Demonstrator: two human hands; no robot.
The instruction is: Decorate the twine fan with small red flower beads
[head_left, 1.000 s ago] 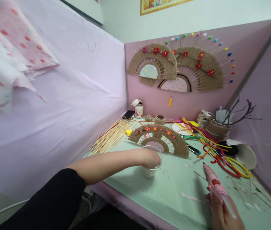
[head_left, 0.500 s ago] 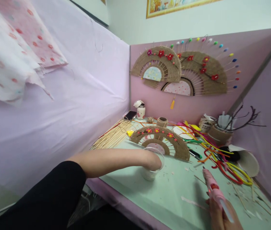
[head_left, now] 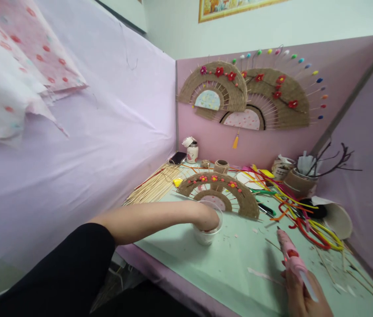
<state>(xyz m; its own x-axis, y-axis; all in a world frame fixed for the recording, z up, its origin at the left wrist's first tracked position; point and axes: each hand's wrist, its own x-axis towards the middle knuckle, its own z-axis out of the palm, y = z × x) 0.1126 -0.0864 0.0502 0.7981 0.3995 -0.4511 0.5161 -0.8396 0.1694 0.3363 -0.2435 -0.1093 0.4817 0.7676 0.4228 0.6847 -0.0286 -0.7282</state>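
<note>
My left hand reaches down into a clear plastic cup on the table; its fingers are hidden inside, and I cannot make out the contents. My right hand is closed around a pink hot glue gun, nozzle pointing away from me, with a clear glue stick sticking out of its back. Just behind the cup lies a twine-wrapped fan with red and yellow flowers along its arc.
Bamboo sticks lie at the left back, near a phone and a white jar. Coloured pipe cleaners, a twine spool and a pot with twigs stand or lie further back and right. Two fans hang on the pink panel.
The view has shifted slightly. My left hand stays in the cup, a little lower or turned. My right hand still holds the glue gun in nearly the same place.
</note>
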